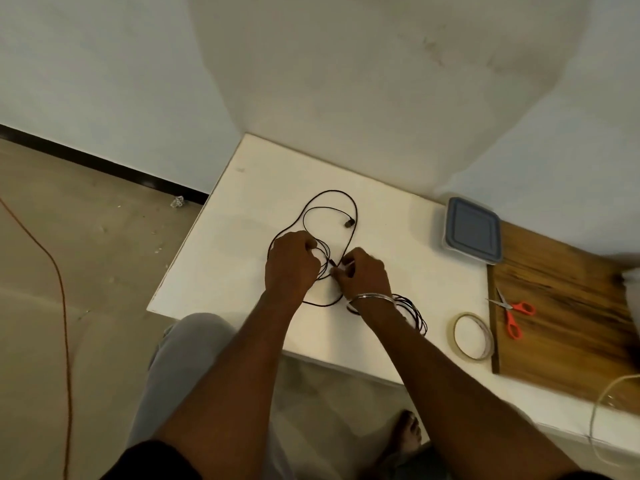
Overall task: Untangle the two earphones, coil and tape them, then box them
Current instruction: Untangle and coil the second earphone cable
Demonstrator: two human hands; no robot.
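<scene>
A: Your fingers (310, 244) on the left hand (290, 266) are curled in round several strands of the black earphone cable (332, 191), and the right hand (365, 276) pinches the same cable between thumb and fingertips, just beside the left

B: So where does that cable lie?

A: On the white table (225, 244), about its middle. Two loops run out to the far side of your hands, and a small dark end piece (348, 223) sits inside the bigger one. Another loop sags toward the near edge under your left wrist

B: And the other earphone?

A: A bunch of black loops (412, 315) lies by your right wrist, partly hidden under the forearm, next to your metal bangle (372, 297). Whether it joins the cable you hold, I cannot tell

B: The rest?

A: All to the right: the box (472, 233) with its blue lid on, at the far side, the tape roll (472, 337) by the near edge, and the orange-handled scissors (512, 315) on the wooden board (571, 289)
</scene>
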